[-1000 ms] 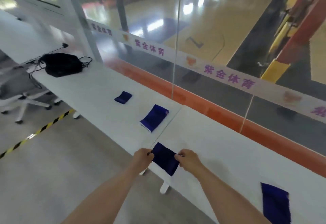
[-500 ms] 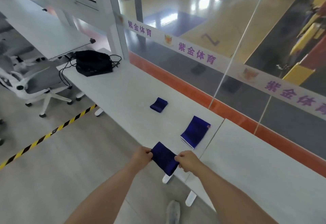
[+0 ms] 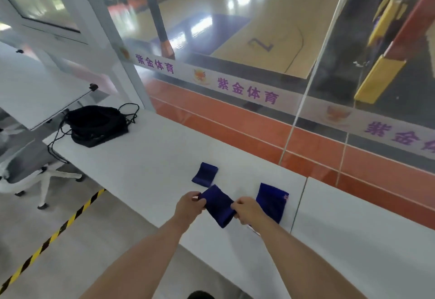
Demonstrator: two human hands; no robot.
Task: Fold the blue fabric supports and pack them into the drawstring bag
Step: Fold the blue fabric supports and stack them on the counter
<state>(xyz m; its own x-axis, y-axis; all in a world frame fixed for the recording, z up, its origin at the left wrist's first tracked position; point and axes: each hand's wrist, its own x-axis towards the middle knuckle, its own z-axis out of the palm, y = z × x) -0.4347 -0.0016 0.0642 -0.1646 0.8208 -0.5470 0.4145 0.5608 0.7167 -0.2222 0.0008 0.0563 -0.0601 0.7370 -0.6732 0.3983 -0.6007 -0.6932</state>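
Note:
I hold a blue fabric support [image 3: 218,205] between both hands, just above the white table [image 3: 146,157]. My left hand [image 3: 189,207] pinches its left end and my right hand [image 3: 246,210] pinches its right end. A small folded blue support [image 3: 205,174] lies on the table just beyond my hands. A larger blue support [image 3: 270,202] lies flat to the right, partly behind my right hand. The black drawstring bag [image 3: 96,124] sits at the far left end of the table, its cords trailing over the edge.
A glass wall [image 3: 259,75] with an orange base strip runs along the table's far side. A white office chair [image 3: 26,169] stands left of the table. Yellow-black tape [image 3: 54,235] crosses the grey floor. A second tabletop [image 3: 357,228] adjoins on the right.
My view has swung left along the table, bringing the bag closer. The held support has moved left with my hands, past the seam, to near the two lying supports.

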